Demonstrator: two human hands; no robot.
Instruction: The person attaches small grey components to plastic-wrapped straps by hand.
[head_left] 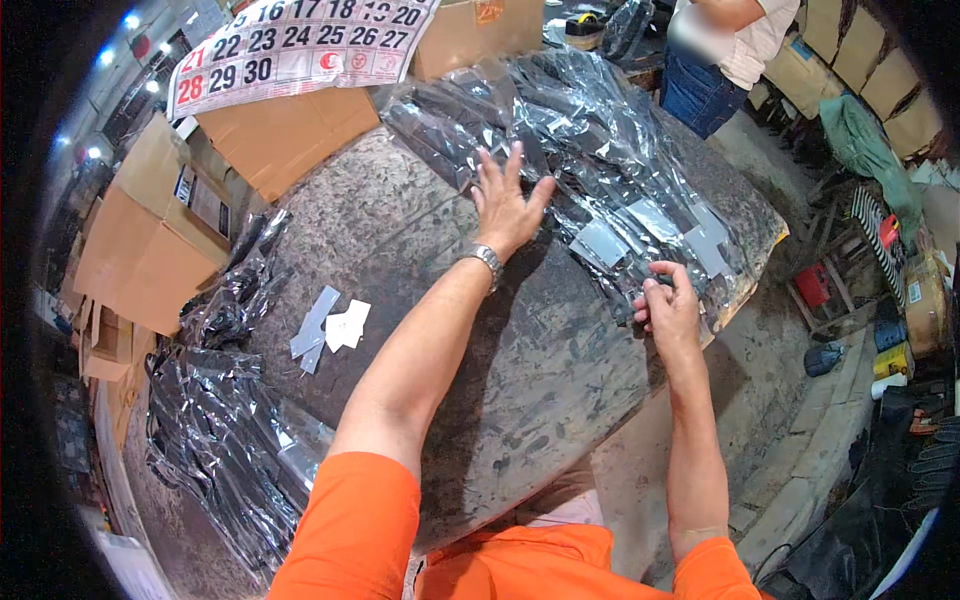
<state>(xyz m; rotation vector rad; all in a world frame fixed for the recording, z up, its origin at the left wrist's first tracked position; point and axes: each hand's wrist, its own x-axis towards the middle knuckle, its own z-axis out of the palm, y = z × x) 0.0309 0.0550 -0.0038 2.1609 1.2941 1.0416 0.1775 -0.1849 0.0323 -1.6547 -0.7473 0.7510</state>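
A wide pile of long dark items in clear plastic sleeves (600, 130) lies across the far right of the table. My left hand (508, 212), with a metal watch on its wrist, rests at the pile's near side, fingers spread and nothing gripped. By the table's right edge my right hand (672, 312) has its fingers curled and closed at the near end of a dark plastic-wrapped pack (630, 308); the fingertips are partly hidden. Just beyond it, grey cards (602, 242) lie on or inside the sleeves.
Loose pale cards (346, 325) lie left of my forearm. More plastic-wrapped dark items (225, 440) fill the near left. Cardboard boxes (150, 230) and a calendar sheet (300, 50) border the far left. A person (715, 60) stands beyond the table's far right corner.
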